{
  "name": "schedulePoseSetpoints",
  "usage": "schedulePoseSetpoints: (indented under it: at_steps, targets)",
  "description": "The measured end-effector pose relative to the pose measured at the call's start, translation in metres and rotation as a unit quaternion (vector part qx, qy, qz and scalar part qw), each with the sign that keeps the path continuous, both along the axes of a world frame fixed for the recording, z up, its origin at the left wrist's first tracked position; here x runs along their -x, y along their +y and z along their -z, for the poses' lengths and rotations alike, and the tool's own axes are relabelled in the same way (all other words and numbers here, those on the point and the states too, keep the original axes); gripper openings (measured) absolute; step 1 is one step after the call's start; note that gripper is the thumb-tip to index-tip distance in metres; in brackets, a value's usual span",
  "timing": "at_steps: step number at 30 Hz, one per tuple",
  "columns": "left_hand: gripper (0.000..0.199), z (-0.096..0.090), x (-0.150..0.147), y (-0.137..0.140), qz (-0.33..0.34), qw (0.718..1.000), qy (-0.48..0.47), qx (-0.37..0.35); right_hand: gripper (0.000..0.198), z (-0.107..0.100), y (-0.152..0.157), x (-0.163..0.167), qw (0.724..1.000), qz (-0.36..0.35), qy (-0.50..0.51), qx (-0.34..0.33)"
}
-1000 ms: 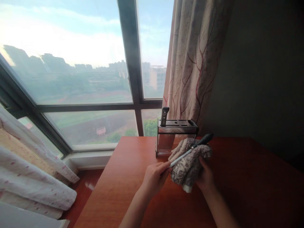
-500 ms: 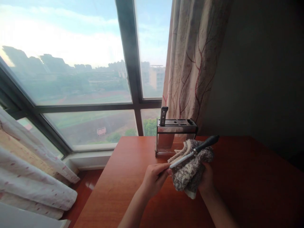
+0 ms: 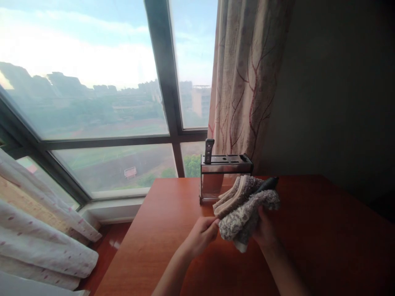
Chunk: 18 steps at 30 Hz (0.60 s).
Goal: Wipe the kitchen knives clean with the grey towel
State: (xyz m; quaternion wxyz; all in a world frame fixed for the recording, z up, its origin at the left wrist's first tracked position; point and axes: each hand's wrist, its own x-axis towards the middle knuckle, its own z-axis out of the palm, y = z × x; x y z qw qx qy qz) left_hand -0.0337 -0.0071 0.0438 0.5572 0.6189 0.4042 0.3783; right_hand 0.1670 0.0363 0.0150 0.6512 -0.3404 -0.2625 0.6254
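Note:
Over the reddish wooden table, my right hand grips a fluffy grey cloth from below. The cloth is wrapped over a knife; only the black handle sticks out at its upper right, and the blade is hidden inside. My left hand is pinched at the cloth's left edge, where the blade tip lies. Just behind stands a metal knife block with one dark-handled knife upright in its left slot.
The table's left edge drops to a wooden floor below a large window. A patterned curtain hangs behind the knife block beside a dark wall. White spotted bedding lies at the lower left.
The cloth has slid along the blade towards my left hand and now covers the blade that showed before. The knife handle has dropped lower. The view has shifted slightly.

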Motion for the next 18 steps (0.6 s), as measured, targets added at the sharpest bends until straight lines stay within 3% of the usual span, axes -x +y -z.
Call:
schedulePoseSetpoints:
  at_steps: [3, 10, 13, 18]
  targets:
    - [0.04, 0.003, -0.004, 0.002, -0.043, 0.999, -0.017, -0.015, 0.05, -0.008, 0.003, 0.008, 0.998, 0.042, -0.026, 0.038]
    - [0.038, -0.005, 0.003, 0.004, -0.106, 0.986, 0.067, -0.107, 0.044, -0.012, 0.008, 0.008, 0.968, 0.143, -0.204, 0.011]
    - [0.039, -0.002, 0.008, 0.006, -0.111, 0.988, 0.057, -0.091, 0.034, -0.013, 0.007, 0.004, 0.954, 0.163, -0.252, 0.005]
    - [0.038, 0.005, 0.011, 0.008, -0.126, 0.991, 0.005, -0.038, 0.028, -0.011, 0.005, 0.003, 0.952, 0.193, -0.235, -0.042]
